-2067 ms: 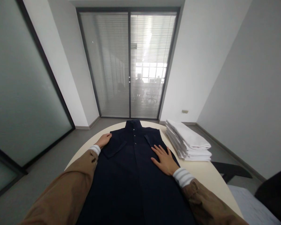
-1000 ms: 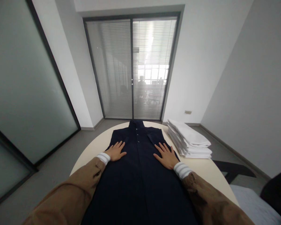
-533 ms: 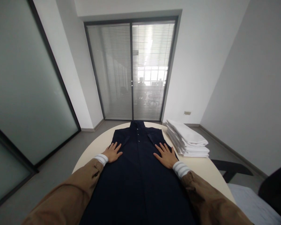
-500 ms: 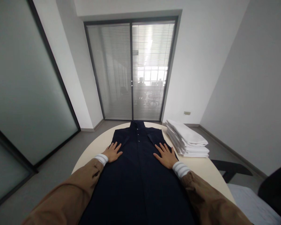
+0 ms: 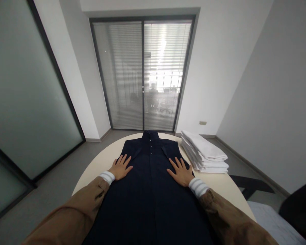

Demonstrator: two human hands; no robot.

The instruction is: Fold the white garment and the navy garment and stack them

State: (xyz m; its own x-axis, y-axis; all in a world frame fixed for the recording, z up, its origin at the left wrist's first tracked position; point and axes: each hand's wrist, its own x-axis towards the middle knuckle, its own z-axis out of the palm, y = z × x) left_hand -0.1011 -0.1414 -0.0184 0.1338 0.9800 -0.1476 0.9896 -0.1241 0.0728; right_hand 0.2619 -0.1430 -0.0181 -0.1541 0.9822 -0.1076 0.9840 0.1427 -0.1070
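Observation:
A dark navy shirt (image 5: 150,190) lies flat and buttoned on a round cream table (image 5: 97,163), collar at the far end. My left hand (image 5: 120,167) rests flat on the shirt's left edge, fingers spread. My right hand (image 5: 180,172) lies flat on the shirt's right side below the chest pocket, fingers spread too. Neither hand holds anything. Brown sleeves with striped cuffs cover both arms.
A stack of folded white cloths (image 5: 205,154) sits on the table's far right, close to my right hand. A dark chair (image 5: 252,185) stands to the right of the table. Glass doors with blinds (image 5: 142,75) are behind the table.
My left hand slid from the shirt's far left shoulder back toward me and now lies level with the right hand. The right hand stayed almost in place.

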